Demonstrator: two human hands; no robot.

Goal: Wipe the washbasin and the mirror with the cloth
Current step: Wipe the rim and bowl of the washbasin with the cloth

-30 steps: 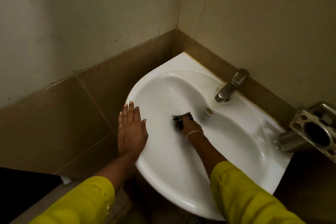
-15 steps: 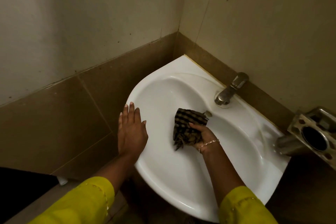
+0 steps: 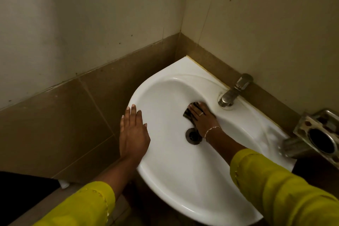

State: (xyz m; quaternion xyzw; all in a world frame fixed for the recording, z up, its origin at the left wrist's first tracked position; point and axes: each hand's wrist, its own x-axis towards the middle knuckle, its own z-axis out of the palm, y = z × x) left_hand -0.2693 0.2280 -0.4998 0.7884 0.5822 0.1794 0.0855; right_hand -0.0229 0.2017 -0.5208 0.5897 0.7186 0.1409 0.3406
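Observation:
A white corner washbasin [image 3: 170, 170] is fixed where two walls meet. My right hand [image 3: 202, 118] lies flat inside the bowl, pressing a dark checked cloth [image 3: 189, 113] against the back slope just below the tap [image 3: 232, 93]. Most of the cloth is hidden under the hand. The round drain [image 3: 192, 135] shows just in front of that hand. My left hand [image 3: 133, 132] rests flat on the basin's left rim, fingers together, holding nothing. No mirror is in view.
Brown tiles [image 3: 73, 115] line the wall below pale plaster. A metal holder [image 3: 321, 137] juts out from the right wall beside the basin's right end. A dark surface fills the lower left corner.
My right hand has pushed the cloth up from the middle of the bowl to the slope under the tap, uncovering the drain. The left hand has stayed on the rim.

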